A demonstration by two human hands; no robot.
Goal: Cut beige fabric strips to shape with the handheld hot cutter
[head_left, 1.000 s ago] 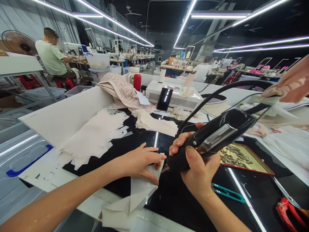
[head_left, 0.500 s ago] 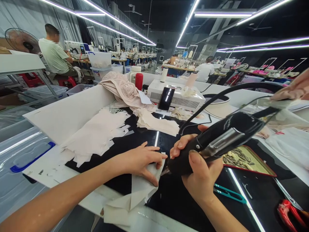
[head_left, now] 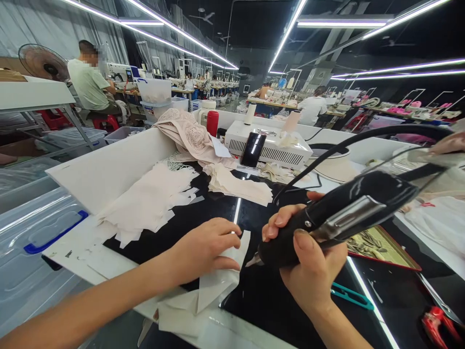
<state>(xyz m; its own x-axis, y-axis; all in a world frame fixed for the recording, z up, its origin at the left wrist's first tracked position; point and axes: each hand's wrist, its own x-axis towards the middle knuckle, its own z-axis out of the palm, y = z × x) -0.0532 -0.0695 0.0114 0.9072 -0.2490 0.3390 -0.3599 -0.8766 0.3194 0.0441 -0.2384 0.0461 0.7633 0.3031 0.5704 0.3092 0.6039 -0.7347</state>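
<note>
My left hand rests on a pale fabric strip, fingers bent with a gap between thumb and fingers. The strip lies on the black tabletop and folds over near the table's front edge. My right hand is wrapped around a black corded handheld tool. The tool's pointed metal tip is just right of the strip, apart from it. Stacked pale fabric pieces lie left of my hands, and another fabric stack lies beyond them.
Teal snips, red-handled scissors and a tray of seeds lie at right. Behind stand a phone, a white vented box and a red container. Another person's hand is at the right edge.
The tool and my right hand have moved right, away from the strip. My left hand has shifted left, uncovering the strip's far end. The whole view has shifted slightly.
</note>
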